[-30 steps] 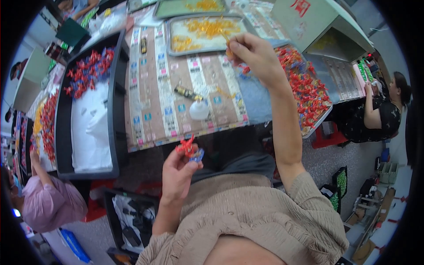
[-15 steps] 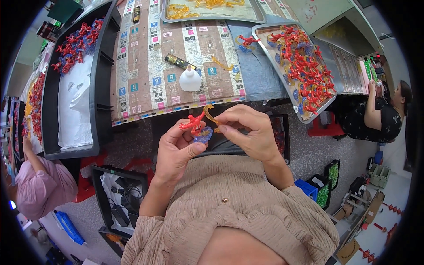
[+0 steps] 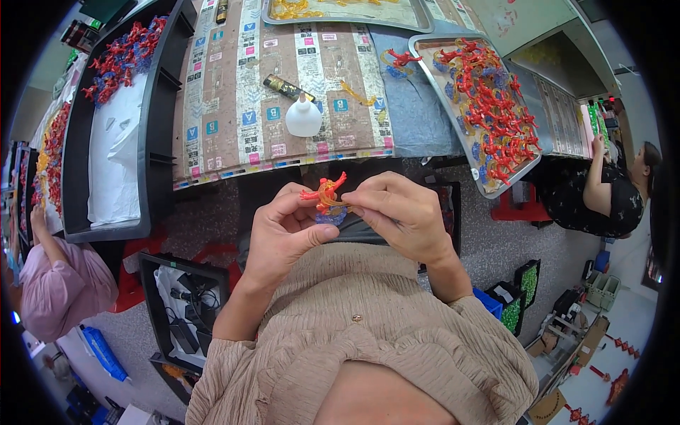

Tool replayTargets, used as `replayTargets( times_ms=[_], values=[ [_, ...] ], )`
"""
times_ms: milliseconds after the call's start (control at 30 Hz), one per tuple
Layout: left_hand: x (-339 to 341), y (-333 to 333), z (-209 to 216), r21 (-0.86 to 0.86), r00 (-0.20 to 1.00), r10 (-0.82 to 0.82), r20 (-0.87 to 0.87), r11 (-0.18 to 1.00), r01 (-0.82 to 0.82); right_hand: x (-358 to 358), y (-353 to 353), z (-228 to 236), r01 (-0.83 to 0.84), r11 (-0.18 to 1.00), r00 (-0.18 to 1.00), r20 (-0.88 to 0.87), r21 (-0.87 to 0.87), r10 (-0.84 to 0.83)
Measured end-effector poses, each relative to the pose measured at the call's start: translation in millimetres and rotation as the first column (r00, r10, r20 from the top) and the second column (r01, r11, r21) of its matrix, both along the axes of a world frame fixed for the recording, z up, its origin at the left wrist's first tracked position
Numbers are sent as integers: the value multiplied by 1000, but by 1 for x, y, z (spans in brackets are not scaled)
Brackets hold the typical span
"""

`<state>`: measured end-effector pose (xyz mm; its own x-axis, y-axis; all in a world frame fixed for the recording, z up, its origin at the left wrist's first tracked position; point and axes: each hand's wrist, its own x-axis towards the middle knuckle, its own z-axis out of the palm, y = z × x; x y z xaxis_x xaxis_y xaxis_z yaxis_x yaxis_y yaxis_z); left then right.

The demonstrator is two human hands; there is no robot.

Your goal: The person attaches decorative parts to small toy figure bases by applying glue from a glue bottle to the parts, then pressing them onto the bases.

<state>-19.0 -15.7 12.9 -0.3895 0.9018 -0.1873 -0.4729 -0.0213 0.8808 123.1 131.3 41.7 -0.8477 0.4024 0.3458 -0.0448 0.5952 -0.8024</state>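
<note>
Between the thumb and fingers of my left hand (image 3: 278, 230) is a small red figurine (image 3: 326, 198) on a translucent blue base (image 3: 330, 217). The fingertips of my right hand (image 3: 411, 218) pinch a curved amber plastic piece (image 3: 340, 205), which lies across the figurine's middle. Whether the two parts are joined I cannot tell; fingers hide part of the contact. Both hands are above my lap, just in front of the table edge. Beyond them on the table stands a white squeeze bottle (image 3: 304, 119), with a dark tube (image 3: 289, 88) lying behind it.
A metal tray (image 3: 473, 161) of red, blue and amber figurines is at right; one figurine (image 3: 401, 59) lies beside it. A loose amber piece (image 3: 358, 94) lies mid-table. A black crate (image 3: 157, 134) stands left. Another metal tray (image 3: 354, 25) lies at the back. People sit on both sides.
My right hand has brought the amber piece from beside the figurine onto its middle. The figurine has turned in my left hand, and the hands are closer together.
</note>
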Motion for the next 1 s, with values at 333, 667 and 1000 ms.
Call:
replayTargets(
  times_ms=[333, 667, 1000],
  values=[
    [2, -1, -1, -40, 1000, -28, -9, 999, 27, 0, 4, -6, -85, 994, 996, 13, 65, 84],
    [6, -2, -6, -129, 999, -18, 36, 991, 22, -2, 9, -13, -79, 973, 989, 102, -216, 103],
    [7, 1, -6, -182, 950, -42, 311, 978, 103, 0, 6, -16, -84, 988, 991, 93, -132, 97]
  ],
)
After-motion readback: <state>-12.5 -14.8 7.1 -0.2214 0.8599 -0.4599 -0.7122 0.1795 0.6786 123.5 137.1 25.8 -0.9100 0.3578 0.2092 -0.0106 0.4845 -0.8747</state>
